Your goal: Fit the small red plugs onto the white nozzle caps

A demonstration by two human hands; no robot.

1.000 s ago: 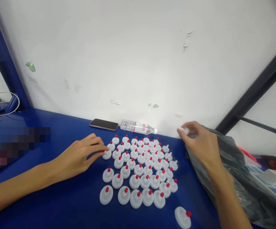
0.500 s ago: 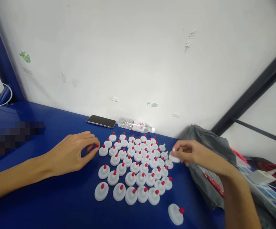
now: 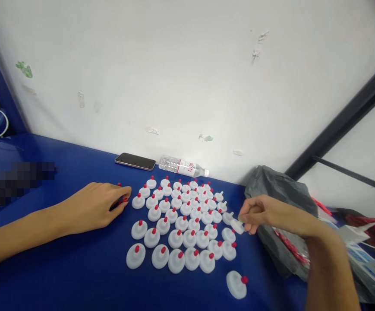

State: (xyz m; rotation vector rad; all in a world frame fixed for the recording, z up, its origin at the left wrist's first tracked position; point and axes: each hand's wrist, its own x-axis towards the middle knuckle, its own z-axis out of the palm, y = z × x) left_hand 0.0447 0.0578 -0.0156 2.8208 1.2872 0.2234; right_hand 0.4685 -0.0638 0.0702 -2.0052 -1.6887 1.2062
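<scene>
Dozens of white round lids with spouts (image 3: 185,209) stand in a cluster on the blue table (image 3: 86,268), most tipped with small red caps (image 3: 180,255). At the cluster's right edge, my right hand (image 3: 258,214) pinches a white lid (image 3: 237,226) between thumb and fingers. Beside it, a few lids (image 3: 222,206) have bare white spouts. My left hand (image 3: 101,205) rests on the table left of the cluster, its fingers curled around small red caps (image 3: 122,200), partly hidden. A single red-tipped lid (image 3: 236,285) lies apart at the near right.
Against the white wall lie a phone (image 3: 135,161) and a clear plastic bottle (image 3: 183,166) on its side. A dark grey plastic bag (image 3: 265,183) with red pieces (image 3: 291,247) inside is at the right. A dark metal bar (image 3: 332,125) slants behind it.
My right hand has moved slightly nearer with the white lid, now tilted. Another bare-spouted lid shows beside it. My left hand has curled more, and the view has shifted slightly.
</scene>
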